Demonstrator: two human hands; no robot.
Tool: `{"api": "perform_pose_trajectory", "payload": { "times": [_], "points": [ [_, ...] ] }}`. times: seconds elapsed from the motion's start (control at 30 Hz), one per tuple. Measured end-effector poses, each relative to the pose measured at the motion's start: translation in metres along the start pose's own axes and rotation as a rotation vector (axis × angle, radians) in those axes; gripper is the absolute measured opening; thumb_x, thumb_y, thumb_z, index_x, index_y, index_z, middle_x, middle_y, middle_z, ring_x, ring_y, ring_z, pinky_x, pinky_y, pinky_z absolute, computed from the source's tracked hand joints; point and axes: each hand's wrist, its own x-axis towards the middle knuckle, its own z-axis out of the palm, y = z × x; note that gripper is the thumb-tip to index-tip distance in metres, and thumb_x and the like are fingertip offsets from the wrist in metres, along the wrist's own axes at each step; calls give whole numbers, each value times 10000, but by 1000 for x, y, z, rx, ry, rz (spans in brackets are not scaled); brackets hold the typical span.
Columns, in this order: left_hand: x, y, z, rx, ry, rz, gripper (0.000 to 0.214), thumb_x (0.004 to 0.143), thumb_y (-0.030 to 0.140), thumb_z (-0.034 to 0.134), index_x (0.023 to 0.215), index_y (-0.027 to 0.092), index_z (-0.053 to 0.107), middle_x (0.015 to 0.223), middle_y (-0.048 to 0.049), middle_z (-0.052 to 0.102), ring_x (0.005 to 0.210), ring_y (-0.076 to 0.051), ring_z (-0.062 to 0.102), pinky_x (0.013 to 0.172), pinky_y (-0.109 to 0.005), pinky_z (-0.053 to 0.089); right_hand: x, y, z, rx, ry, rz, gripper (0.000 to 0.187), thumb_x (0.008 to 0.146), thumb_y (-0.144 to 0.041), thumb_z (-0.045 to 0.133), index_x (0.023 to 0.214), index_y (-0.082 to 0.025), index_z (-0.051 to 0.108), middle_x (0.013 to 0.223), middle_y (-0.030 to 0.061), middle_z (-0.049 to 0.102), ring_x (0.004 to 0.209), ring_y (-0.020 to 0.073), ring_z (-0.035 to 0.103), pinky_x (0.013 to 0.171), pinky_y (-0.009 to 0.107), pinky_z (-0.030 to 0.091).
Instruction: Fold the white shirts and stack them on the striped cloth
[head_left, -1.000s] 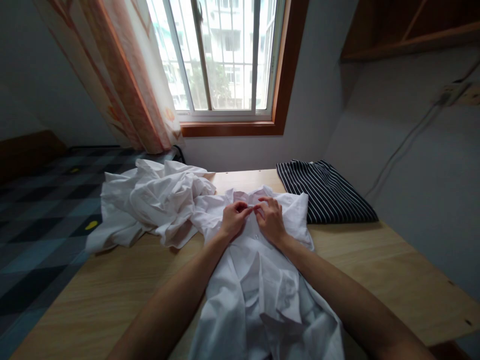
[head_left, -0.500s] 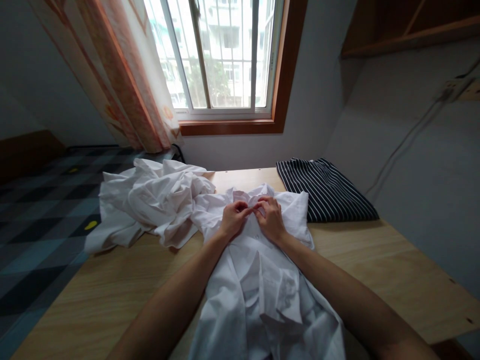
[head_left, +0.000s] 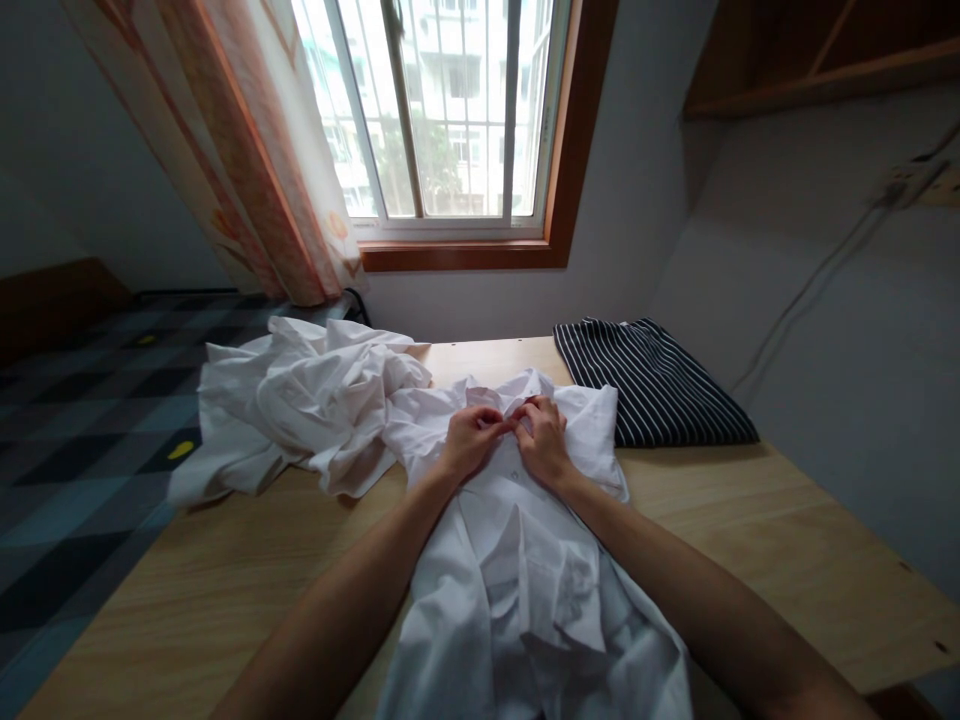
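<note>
A white button-up shirt (head_left: 487,540) lies front up on the wooden table, its collar toward the window and its lower part spilling toward me. My left hand (head_left: 474,438) pinches the front placket just below the collar. Close against it, my right hand (head_left: 541,436) pinches the same spot from the other side, fingertips nearly touching the left ones. Whatever button sits between the fingers is hidden. Lower on the placket, a small button (head_left: 514,476) shows.
Crumpled white cloth (head_left: 315,400) is heaped at the table's left. A folded black garment with white stripes (head_left: 652,385) lies at the back right. The wooden table (head_left: 750,530) borders a checked bed (head_left: 82,430) on the left. A shelf (head_left: 817,85) hangs upper right.
Both hands stay at the collar end of the shirt. Their fingers have shifted very slightly at the placket; the shirt and other garments have not visibly moved.
</note>
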Motion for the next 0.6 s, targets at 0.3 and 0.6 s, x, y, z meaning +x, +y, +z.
{"api": "perform_pose_trajectory", "payload": {
  "times": [0.3,0.6],
  "points": [
    [-2,-2,4,-120,-28,23,185,754,242,630,918,173,681,670,-1,664,614,-134,602,613,-231,471,8,10,2,223,-35,34,151,834,-265,521,847,-202,658,1022,79,631,1051,244,555,952,381,395],
    [1,0,-1,1,126,24,67,740,226,614,725,180,660,697,-10,672,653,-139,600,652,-243,463,9,13,3,261,85,83,189,832,-360,502,826,-202,604,909,74,637,918,237,590,881,356,440]
  ]
}}
